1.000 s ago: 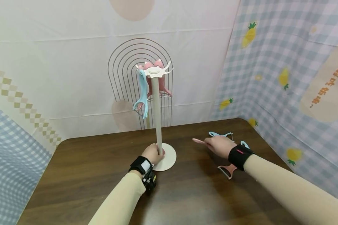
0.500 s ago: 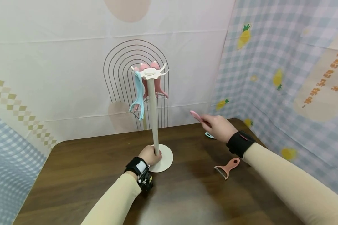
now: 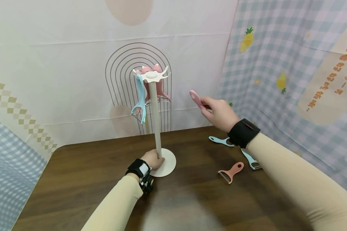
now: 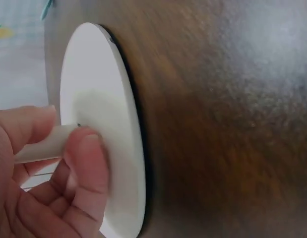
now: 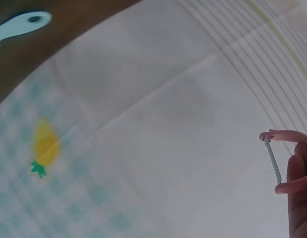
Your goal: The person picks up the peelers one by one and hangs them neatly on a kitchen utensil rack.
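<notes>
Pink peeler [image 3: 195,98]: aloft over the surface [image 3: 89,173], right of white stand [image 3: 155,118], not touching it | right hand [image 3: 221,114]: gripping it, handle end jutting standward | left hand [image 3: 152,159]: clasped round the pole, low by the base | on hooks: blue peeler [image 3: 140,98], pink peelers [image 3: 159,88] | lying to the right: coral peeler [image 3: 233,170], two light-blue peelers [image 3: 219,140]

Right sleeve [image 3: 283,163] partly hides a blue peeler [image 3: 248,158]; left grip [image 3: 152,159], the pole [image 3: 154,115].
</notes>
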### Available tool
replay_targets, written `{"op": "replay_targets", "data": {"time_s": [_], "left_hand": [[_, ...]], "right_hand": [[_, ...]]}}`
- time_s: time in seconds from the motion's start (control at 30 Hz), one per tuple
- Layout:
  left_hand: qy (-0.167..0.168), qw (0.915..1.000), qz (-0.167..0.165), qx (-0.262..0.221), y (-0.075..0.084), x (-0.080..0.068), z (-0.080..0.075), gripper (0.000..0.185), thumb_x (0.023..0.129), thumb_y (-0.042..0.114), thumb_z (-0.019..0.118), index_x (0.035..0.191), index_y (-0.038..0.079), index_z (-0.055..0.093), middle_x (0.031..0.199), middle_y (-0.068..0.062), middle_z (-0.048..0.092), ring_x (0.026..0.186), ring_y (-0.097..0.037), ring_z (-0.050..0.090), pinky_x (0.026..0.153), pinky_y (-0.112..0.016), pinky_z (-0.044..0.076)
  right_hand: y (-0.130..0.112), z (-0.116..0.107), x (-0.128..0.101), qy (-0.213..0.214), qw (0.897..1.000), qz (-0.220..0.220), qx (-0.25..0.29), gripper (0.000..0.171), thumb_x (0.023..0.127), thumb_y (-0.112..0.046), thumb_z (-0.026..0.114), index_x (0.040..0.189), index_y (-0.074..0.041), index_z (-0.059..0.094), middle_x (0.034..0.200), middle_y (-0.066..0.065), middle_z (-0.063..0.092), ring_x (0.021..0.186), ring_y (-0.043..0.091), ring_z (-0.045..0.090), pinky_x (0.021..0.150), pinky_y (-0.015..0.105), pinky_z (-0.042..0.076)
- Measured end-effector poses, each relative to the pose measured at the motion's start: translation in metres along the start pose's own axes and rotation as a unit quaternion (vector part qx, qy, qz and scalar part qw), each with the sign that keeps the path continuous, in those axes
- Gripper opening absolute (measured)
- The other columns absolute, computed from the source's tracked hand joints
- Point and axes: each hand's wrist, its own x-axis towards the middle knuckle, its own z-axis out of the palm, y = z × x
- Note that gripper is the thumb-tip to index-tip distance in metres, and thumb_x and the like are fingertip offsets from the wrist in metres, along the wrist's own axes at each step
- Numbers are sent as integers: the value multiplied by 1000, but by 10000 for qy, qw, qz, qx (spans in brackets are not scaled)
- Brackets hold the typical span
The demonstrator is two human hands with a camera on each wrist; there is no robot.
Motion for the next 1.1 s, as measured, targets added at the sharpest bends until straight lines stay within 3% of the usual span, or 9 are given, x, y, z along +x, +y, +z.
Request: {"op": "replay_targets", "data": {"time_s": [0.2, 0.4, 0.6, 0.8, 0.97, 1.1], "left_hand": [[76, 9992, 390, 10, -9, 7, 7, 38, 93, 15, 61, 122, -8, 53, 97, -17, 67, 85, -23, 64, 75, -38, 52], [9, 9978, 624, -212, -8, 9, 7, 33, 92, 9, 60, 117, -11, 52, 88, -17, 66, 82, -24, 62, 76, -39, 51], [-273, 9974, 311, -587, -9, 3, 0, 45, 94, 12, 59, 130, -10, 44, 99, -18, 62, 91, -24, 61, 80, -39, 50], [-368, 9963, 232, -746, -10, 2, -2, 40, 95, 12, 60, 127, -8, 45, 85, -10, 57, 76, -20, 56, 69, -33, 47], [-409, 9948, 206, -904, -12, 5, -1, 39, 96, 11, 59, 127, -7, 45, 82, -10, 55, 70, -19, 54, 62, -31, 45], [-362, 9947, 175, -944, -15, 7, 2, 40, 95, 13, 60, 126, -7, 45, 84, -10, 56, 73, -20, 55, 63, -31, 45]], "right_hand": [[-11, -7, 15, 280, 9992, 101, 261, 17, 96, -10, 59, 111, -3, 63, 102, 12, 70, 93, 23, 67, 81, 39, 53], [-22, -10, 31, 585, 9975, 1, 407, 19, 95, -10, 60, 111, -1, 63, 101, 11, 71, 91, 19, 68, 83, 36, 53], [-34, -8, 42, 706, 9966, 8, 417, 21, 94, -12, 61, 113, -2, 63, 102, 9, 71, 91, 16, 67, 84, 33, 53], [-49, -6, 51, 798, 9951, -151, 564, 20, 95, -12, 60, 112, -3, 64, 100, 7, 72, 90, 12, 67, 84, 29, 52], [-60, -6, 58, 1030, 9936, -291, 372, 16, 97, -14, 58, 107, -3, 64, 95, 6, 71, 78, 11, 65, 70, 27, 50], [-67, -4, 62, 1076, 9933, -292, 299, 15, 98, -15, 57, 105, -3, 63, 93, 6, 71, 69, 13, 59, 61, 29, 43]]}}
